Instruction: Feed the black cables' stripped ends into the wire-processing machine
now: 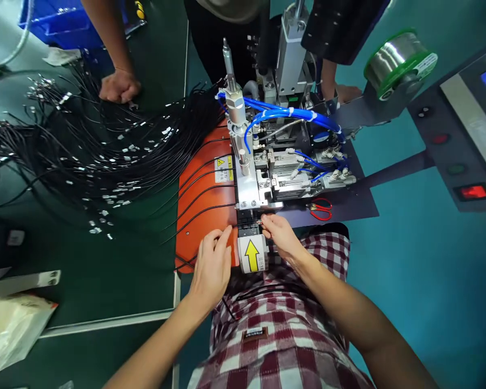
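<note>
a dark green, pale-edged worktable (137, 283) stands at the left, beside smooth teal floor (413, 275) catching soft light.

At one curved orange cover (218, 198): one bare left hand (213, 262), one bare right hand (281, 236); rightward, one green-rimmed wire spool (403, 62), one pair of red-handled scissors (317, 208).

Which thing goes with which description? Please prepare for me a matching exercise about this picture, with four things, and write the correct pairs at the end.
Things:
1. left hand
2. right hand
3. scissors
4. bin

Descriptions:
A. blue
B. pinching a cable end
C. red-handled
D. over the orange panel

Pairs: 1-D, 2-B, 3-C, 4-A
</note>
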{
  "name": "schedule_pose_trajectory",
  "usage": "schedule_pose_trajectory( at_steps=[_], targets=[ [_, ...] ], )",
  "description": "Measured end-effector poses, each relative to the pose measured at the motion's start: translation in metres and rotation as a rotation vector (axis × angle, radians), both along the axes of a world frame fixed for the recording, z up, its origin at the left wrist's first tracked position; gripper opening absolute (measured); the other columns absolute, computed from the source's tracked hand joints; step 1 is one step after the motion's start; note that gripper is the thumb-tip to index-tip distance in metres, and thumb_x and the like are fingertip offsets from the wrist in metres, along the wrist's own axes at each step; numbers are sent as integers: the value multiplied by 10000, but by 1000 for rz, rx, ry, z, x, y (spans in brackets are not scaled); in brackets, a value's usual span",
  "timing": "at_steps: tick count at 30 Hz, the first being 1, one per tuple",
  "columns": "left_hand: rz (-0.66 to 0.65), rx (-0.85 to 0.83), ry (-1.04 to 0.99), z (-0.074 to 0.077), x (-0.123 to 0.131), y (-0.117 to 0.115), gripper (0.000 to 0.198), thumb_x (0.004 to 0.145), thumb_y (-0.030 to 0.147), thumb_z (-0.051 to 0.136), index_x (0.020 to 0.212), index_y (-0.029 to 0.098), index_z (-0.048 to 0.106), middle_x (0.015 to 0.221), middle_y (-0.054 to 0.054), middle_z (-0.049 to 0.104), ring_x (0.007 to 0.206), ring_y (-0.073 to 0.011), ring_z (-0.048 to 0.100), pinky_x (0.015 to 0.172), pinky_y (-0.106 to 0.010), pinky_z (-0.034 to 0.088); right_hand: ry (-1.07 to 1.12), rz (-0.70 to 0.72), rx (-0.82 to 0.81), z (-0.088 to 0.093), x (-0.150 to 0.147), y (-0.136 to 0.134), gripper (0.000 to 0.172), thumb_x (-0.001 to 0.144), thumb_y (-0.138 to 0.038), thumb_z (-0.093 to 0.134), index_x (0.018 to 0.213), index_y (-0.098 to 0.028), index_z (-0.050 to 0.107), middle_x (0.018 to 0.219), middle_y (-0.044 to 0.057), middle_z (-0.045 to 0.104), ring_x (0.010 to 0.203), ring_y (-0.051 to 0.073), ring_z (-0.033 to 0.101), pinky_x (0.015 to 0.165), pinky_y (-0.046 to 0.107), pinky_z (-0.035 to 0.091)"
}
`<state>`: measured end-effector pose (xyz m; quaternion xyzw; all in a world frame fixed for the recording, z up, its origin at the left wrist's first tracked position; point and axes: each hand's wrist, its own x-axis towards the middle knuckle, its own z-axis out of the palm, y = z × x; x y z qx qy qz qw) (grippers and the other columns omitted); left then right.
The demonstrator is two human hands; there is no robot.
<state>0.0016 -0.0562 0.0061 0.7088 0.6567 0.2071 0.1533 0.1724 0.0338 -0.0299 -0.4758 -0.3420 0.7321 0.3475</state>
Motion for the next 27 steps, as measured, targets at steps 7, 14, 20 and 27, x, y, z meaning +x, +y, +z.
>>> schedule_pose_trajectory(
  at_steps=[7,14,20,27],
  targets=[
    [30,43,235,-7,-8,-7,470,939,217,402,1408,199,427,1343,-170,456,1218,-320,416,993,-522,406,-8,-8,16,-3,0,0,502,701,-603,665,603,-191,395,548,-84,330,475,55,274,484,232,189],
    [20,66,257,-9,-10,-10,481,944,240,386,1421,186,414,1368,-175,456,1263,-334,386,1007,-532,410,-47,-46,35,-4,5,-1,480,690,-601,678,641,-164,487,567,-62,431,474,57,360,467,212,243],
    [-23,41,247,-10,-17,19,458,950,260,372,1393,165,440,1390,-172,449,1277,-317,405,1025,-516,414,-100,-274,-60,-16,52,-22,508,702,-619,651,844,-134,607,695,-32,512,448,46,404,412,203,220],
    [-249,20,37,25,-56,66,431,949,159,305,1348,165,467,1399,-118,462,1302,-209,429,1095,-406,379,-102,-300,-106,-19,83,-49,403,712,-517,708,852,-148,625,725,-23,505,487,51,403,427,200,262]
  ],
)
